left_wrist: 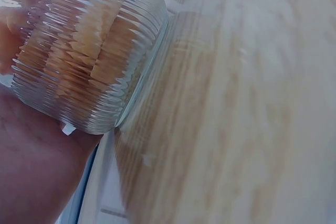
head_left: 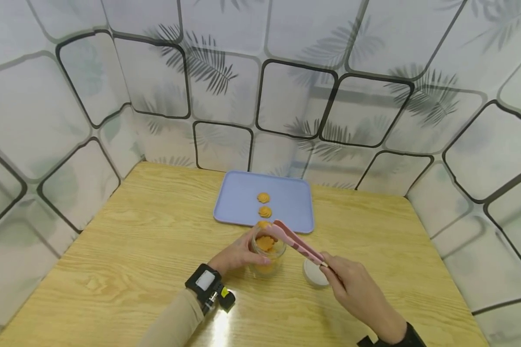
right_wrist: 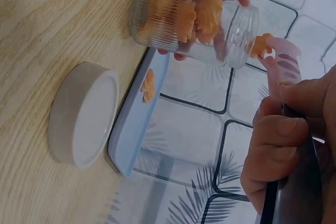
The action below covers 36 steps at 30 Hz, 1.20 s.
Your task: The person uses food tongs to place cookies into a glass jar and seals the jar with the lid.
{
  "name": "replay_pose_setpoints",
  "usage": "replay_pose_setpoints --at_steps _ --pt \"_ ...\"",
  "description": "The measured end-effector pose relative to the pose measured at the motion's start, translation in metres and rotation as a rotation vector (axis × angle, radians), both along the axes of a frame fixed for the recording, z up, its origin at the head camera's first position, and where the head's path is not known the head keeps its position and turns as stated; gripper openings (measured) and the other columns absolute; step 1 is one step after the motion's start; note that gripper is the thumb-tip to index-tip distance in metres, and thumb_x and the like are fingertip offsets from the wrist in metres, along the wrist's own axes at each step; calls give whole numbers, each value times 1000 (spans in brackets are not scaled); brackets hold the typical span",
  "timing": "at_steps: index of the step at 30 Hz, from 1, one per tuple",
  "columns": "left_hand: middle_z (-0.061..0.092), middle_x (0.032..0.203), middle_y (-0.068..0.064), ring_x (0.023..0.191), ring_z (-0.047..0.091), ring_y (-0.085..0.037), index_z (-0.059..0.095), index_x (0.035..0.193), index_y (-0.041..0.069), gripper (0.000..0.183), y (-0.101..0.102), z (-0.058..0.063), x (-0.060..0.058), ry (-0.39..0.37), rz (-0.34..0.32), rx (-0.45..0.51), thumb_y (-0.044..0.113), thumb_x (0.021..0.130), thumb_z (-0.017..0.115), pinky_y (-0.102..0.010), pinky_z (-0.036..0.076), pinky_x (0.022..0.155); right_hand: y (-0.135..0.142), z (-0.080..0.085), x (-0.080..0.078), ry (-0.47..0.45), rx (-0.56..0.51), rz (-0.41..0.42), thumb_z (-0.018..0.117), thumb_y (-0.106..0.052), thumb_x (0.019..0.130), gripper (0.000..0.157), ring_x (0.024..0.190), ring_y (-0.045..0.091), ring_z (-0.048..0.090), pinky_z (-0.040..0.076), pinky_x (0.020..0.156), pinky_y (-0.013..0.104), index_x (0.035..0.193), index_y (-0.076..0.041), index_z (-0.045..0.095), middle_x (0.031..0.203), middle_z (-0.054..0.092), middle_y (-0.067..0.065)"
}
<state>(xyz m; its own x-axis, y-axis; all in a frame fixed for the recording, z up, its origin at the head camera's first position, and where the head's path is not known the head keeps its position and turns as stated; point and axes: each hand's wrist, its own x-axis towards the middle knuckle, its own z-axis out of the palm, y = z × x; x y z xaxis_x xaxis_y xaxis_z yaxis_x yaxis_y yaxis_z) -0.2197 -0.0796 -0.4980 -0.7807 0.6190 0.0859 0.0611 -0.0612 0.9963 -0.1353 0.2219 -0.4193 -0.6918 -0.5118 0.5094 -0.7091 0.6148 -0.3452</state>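
Observation:
A ribbed glass jar [head_left: 266, 267] with several orange swirl cookies [right_wrist: 202, 17] in it stands on the table. My left hand [head_left: 239, 253] grips the jar round its side, thumb toward me. In my right hand [head_left: 356, 284] are pink tongs [head_left: 301, 246], held by the handle end. The tongs' tips pinch one orange cookie [right_wrist: 261, 45] just above the jar's open mouth. In the left wrist view the ribbed jar wall [left_wrist: 89, 51] and the cookies behind it fill the upper left.
Behind the jar lies a blue tray [head_left: 286, 188] with two swirl cookies [head_left: 265, 211] on it. A round white lid [head_left: 314, 273] rests on the wooden table [head_left: 156, 231], right of the jar. A patterned curtain [head_left: 226, 96] encloses the table's back and sides.

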Motion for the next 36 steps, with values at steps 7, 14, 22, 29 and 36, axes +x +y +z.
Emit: replay_pose_setpoints --at_steps 7,14,22,29,36 --pt "46 149 -15 128 53 -29 27 159 19 87 1 -1 -2 18 -41 38 15 89 78 -33 44 106 7 -1 13 -23 -2 -15 70 9 88 32 58 -10 30 30 49 7 120 5 71 72 47 -19" --pt "43 152 -6 128 45 -22 36 156 17 84 4 -1 -4 64 -8 30 14 85 80 -33 44 104 10 -6 22 -3 -8 -6 70 9 88 34 58 -11 29 29 49 5 121 5 70 72 45 -19" --pt "49 150 -6 136 45 -18 40 153 16 79 3 -3 -4 91 -17 55 11 85 80 -31 36 113 11 -11 26 19 -12 11 71 10 86 35 59 -11 28 28 50 4 120 6 70 72 43 -19" --pt "51 150 -3 138 44 -18 35 155 9 83 3 -5 -5 121 -17 52 12 86 80 -34 31 117 11 -13 28 -1 -10 -23 73 10 85 38 57 -12 28 27 48 4 122 6 69 71 43 -20" --pt "48 153 -3 144 37 -19 41 152 16 78 4 -4 -5 148 -6 43 17 85 81 -42 25 120 13 -14 29 16 -8 -21 74 10 83 41 58 -12 26 26 47 5 123 8 68 70 43 -19"
